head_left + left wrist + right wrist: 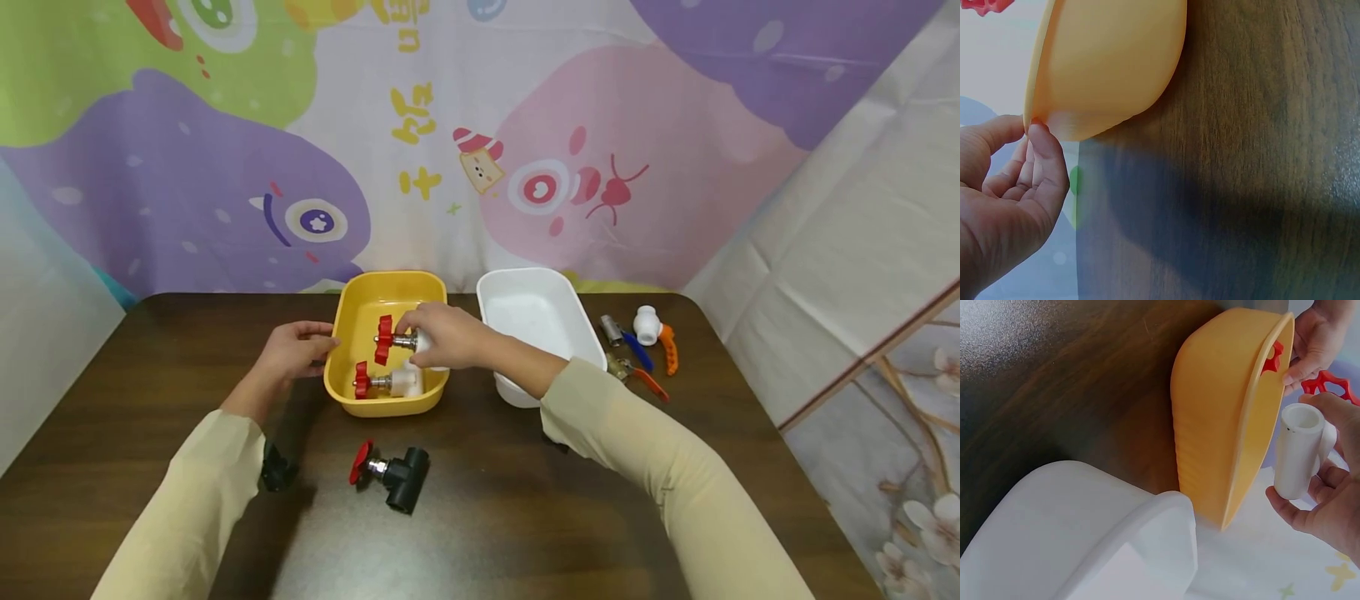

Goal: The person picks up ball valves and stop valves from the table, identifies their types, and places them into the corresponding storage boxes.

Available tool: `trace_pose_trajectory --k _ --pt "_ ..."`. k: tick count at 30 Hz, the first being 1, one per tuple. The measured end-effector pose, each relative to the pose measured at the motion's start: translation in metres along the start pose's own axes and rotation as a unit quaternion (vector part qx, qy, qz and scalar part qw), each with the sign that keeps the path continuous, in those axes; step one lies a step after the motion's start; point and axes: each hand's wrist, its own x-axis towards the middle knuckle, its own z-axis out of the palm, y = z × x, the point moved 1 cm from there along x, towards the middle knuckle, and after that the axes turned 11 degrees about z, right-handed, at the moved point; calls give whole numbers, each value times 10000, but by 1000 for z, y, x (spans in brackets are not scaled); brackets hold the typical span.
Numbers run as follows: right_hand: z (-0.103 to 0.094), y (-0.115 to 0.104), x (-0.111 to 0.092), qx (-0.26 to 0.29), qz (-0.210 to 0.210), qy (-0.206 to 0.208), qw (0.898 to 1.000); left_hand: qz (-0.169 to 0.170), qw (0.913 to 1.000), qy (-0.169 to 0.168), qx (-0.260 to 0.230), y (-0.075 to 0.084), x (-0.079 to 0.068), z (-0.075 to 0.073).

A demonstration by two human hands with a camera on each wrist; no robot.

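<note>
With my left hand point(297, 350) I pinch the left rim of the yellow tub point(386, 408), near the back edge of the table point(487, 517); above it, my right hand point(452, 335) grips a red-handled white valve point(1296, 457). A second valve point(405, 383) lies inside. Beside it stands the white tub point(531, 310), left of fittings point(646, 326) near the back right corner

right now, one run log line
left hand: pinches yellow tub at rim; right hand: holds white valve; black red-handled valve: on table
</note>
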Motion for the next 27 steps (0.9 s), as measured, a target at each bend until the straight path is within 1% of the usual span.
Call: trace_pose_trajectory --k 4,11,17,22,27 --pt "1 2 3 -63 97 -58 9999 13 10000 5 -5 0 0 1" --pt "1 3 10 -121 133 -104 9998 -14 10000 51 41 0 0 0" --pt "4 4 16 -325 168 -84 9993 65 10000 1 -22 -1 0 1" --pt "5 2 22 -353 138 -74 9993 139 9999 11 -40 -1 0 0" --pt "6 2 26 -392 210 -110 9989 102 9999 19 -83 -1 -1 -1"
